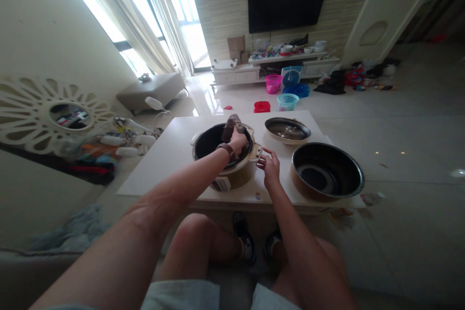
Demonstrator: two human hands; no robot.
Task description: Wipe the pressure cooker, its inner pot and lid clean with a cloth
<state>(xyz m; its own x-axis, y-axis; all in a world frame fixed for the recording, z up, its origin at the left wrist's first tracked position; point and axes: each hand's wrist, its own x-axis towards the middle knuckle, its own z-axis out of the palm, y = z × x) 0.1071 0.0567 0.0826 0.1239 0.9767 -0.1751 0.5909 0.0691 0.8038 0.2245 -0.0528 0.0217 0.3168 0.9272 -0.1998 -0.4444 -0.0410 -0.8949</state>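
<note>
A white and tan electric cooker body (240,178) with a dark round interior stands on the white table (160,164). Reaching over its far right rim, my left hand (239,142) is closed on a brown patterned cloth (232,126). The cloth lies against the inside and top of the rim, partly hidden by the hand. On the right side, my right hand (271,167) has its fingers bent round the cooker's side handle (256,152). Beside it rests a wide pot (327,169), black inside. A round lid (287,130) lies behind that pot.
Beyond the table are a red container (262,106), a light blue basket (288,101) and a pink basket (273,84) on the floor. A cluttered TV cabinet (240,75) stands by the wall. At the left is a white multi-armed lamp (134,126).
</note>
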